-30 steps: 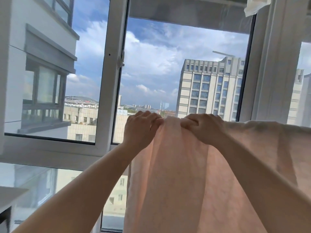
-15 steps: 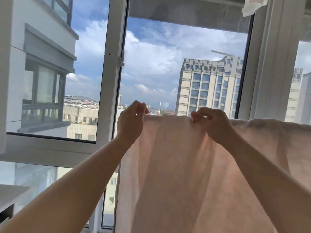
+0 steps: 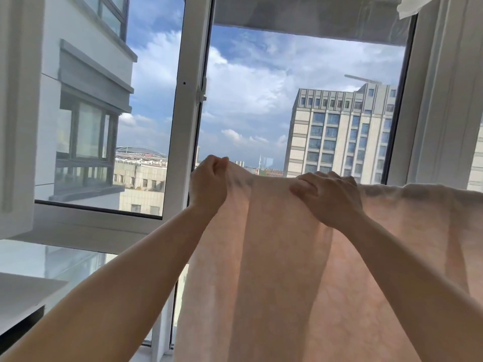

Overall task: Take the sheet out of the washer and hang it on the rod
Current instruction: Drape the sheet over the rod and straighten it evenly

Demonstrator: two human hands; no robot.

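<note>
A pale pink sheet (image 3: 274, 257) hangs in long folds in front of the window, its top edge draped along a line that runs to the right; the rod beneath it is hidden by the cloth. My left hand (image 3: 209, 184) grips the sheet's top left corner, fingers curled round the fabric. A little to the right, my right hand (image 3: 329, 197) lies over the top edge with its fingers curled into the cloth. The washer is out of view.
A white window frame (image 3: 188, 100) stands just behind the sheet, with an open sash (image 3: 99, 212) swung to the left. A white ledge (image 3: 23, 291) sits at the lower left. A scrap of white cloth (image 3: 415, 5) hangs at the top right.
My hands have drawn apart along the top edge, the left one pulling the corner to the left, so the sheet now spreads wider than before.
</note>
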